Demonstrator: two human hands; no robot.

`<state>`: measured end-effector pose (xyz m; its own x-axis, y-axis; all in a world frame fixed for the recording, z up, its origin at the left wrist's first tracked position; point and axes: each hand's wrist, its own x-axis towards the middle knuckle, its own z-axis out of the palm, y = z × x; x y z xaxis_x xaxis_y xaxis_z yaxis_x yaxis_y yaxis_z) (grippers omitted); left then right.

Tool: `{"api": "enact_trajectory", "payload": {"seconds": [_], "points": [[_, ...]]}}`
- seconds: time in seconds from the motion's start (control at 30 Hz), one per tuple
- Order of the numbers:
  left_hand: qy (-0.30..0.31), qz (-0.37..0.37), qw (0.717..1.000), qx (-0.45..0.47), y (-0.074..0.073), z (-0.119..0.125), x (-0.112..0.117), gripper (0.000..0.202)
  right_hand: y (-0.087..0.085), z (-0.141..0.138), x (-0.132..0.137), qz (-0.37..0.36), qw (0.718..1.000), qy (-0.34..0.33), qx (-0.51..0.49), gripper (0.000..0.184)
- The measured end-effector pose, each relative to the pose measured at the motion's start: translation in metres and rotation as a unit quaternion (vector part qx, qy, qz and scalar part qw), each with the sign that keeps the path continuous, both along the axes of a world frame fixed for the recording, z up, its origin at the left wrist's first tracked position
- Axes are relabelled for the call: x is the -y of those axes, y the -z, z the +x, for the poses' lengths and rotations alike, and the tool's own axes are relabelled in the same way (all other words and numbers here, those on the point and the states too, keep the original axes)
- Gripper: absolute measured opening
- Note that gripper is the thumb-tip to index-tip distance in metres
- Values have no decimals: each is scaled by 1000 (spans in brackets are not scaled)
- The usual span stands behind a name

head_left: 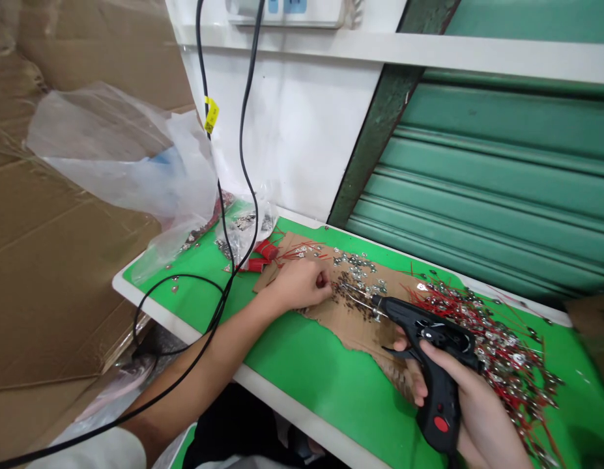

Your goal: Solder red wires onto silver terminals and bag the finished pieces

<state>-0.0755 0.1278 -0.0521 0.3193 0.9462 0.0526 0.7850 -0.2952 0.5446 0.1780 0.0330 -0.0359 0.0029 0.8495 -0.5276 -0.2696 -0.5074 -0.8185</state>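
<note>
My right hand (470,397) grips a black soldering gun (429,352) with a red button, its metal tip pointing left over a torn piece of cardboard (350,326). My left hand (302,283) rests on the cardboard with fingers curled in a pinch on a small part with a red wire, too small to name. Small metal terminals (358,270) lie scattered on the cardboard just ahead of the tip. A pile of red wires with metal ends (502,345) lies right of the gun.
The green table (306,365) has a white edge. Two black cables (223,215) hang down from a wall socket and cross the table's left end. Clear plastic bags (135,163) with parts lie at the left. Cardboard boxes (47,260) stand left, a green shutter (502,176) behind.
</note>
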Motion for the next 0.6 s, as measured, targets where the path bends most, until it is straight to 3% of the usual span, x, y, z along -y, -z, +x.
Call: {"api": "enact_trajectory", "payload": {"seconds": [0.27,0.6], "points": [[-5,-5,1000,-17,-4,2,1,15,-21,-9,3,55,995,66,-50,33],[-2,-6,1000,-10,-5,2,1,12,-6,9,5,90,990,55,-91,33]]}}
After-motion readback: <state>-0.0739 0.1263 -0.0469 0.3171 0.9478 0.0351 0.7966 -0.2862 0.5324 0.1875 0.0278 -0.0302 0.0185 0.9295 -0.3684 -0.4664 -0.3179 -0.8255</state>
